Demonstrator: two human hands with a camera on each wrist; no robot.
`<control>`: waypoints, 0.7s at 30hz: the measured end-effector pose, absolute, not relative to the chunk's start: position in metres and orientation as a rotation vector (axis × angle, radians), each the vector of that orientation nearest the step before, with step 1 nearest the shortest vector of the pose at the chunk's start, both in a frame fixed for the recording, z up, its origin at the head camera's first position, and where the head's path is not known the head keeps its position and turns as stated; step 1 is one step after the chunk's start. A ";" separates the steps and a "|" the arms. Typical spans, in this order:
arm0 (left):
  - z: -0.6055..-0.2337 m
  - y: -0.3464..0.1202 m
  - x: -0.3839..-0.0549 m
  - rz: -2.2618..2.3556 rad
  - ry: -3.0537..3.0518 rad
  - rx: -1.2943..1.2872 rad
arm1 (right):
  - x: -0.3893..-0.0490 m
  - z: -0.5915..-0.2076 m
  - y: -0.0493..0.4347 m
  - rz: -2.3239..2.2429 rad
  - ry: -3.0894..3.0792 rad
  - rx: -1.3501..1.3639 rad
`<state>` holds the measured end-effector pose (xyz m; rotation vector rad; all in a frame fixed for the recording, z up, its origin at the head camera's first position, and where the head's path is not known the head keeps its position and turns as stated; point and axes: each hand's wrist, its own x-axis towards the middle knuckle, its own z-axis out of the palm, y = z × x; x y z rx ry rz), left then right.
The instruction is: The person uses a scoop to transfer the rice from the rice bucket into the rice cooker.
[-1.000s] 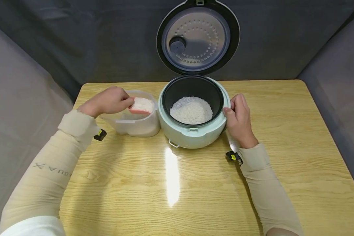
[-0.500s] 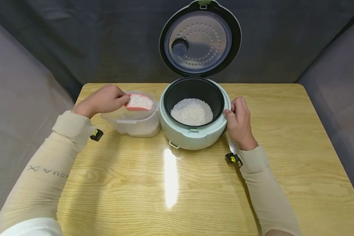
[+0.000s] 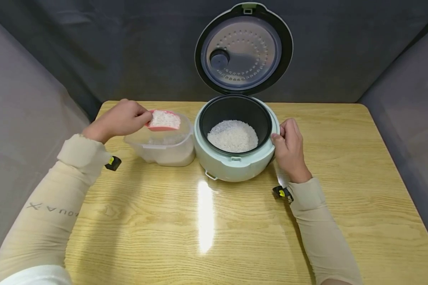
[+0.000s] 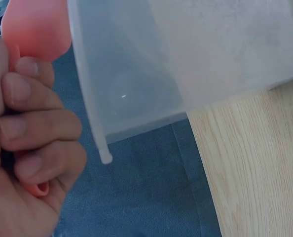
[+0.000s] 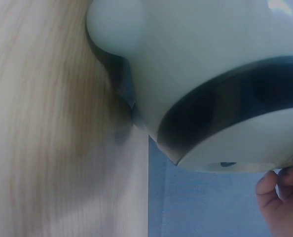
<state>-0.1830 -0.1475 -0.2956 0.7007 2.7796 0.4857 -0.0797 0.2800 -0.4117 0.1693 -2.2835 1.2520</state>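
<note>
My left hand [image 3: 123, 118] grips the handle of a pink scoop [image 3: 159, 128], its bowl heaped with white rice. The scoop is above the left part of a translucent plastic bin [image 3: 171, 154] with rice inside. In the left wrist view, curled fingers [image 4: 43, 128] wrap the handle, whose looped end pokes out below them. Beside the bin stands a mint-green rice cooker [image 3: 232, 170], lid up, with white rice [image 3: 233, 136] in its black pot. My right hand [image 3: 290, 148] holds the cooker's right rim, thumb on top; its fingers show at the upper edge in the right wrist view.
The raised lid [image 3: 251, 55] stands behind the pot, close to a dark grey curtain [image 3: 146, 51]. Bin and cooker sit side by side near the far edge of the wooden table [image 3: 157, 221]. Grey cloth walls flank it.
My left hand has drawn the rice-filled scoop up and leftward, away from the bin's right end. The right hand keeps its hold on the cooker. The head view has shifted slightly.
</note>
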 end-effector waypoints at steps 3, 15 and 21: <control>-0.295 -0.148 -0.183 0.496 2.773 0.678 | -0.079 -0.412 0.281 1.250 -2.283 0.167; -0.288 -0.145 -0.184 0.560 2.777 0.683 | -0.079 -0.413 0.282 1.236 -2.289 0.175; -0.284 -0.141 -0.186 0.602 2.807 0.738 | -0.080 -0.413 0.283 1.226 -2.296 0.180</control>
